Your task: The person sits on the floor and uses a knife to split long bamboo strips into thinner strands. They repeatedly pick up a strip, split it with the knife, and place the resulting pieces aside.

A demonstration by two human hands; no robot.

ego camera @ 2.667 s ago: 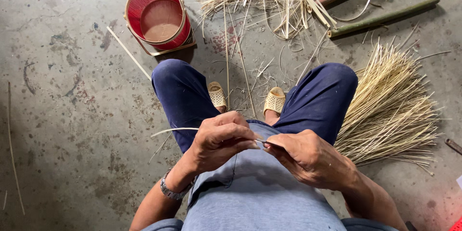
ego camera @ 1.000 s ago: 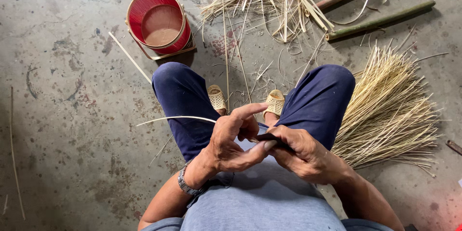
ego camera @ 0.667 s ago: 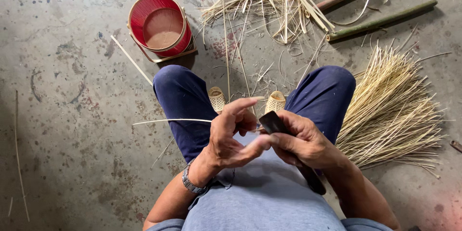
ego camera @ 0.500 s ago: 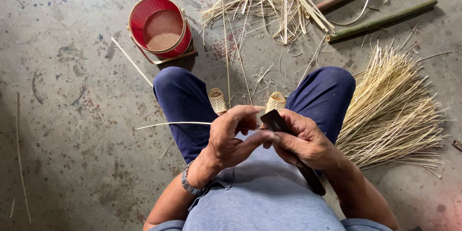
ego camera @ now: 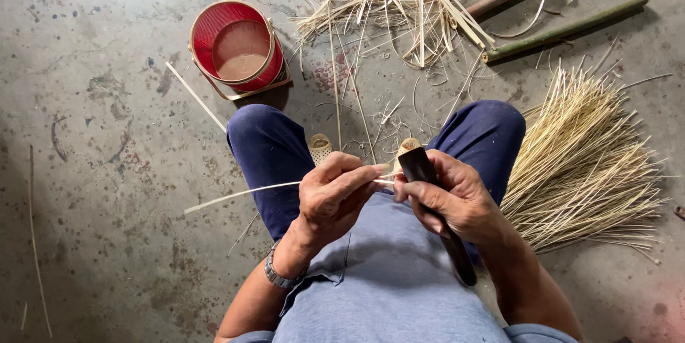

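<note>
Two hands' fingers clamped on thin strip and dark knife, above stained concrete floor.

A red bucket with pale tan rim and handle stands on a mottled grey concrete floor flecked with dark stains. Straw-yellow splints fan out beside navy trousers and a grey-blue shirt. A dark brown knife meets a cream strip; green and brown bamboo poles lie beyond.
</note>
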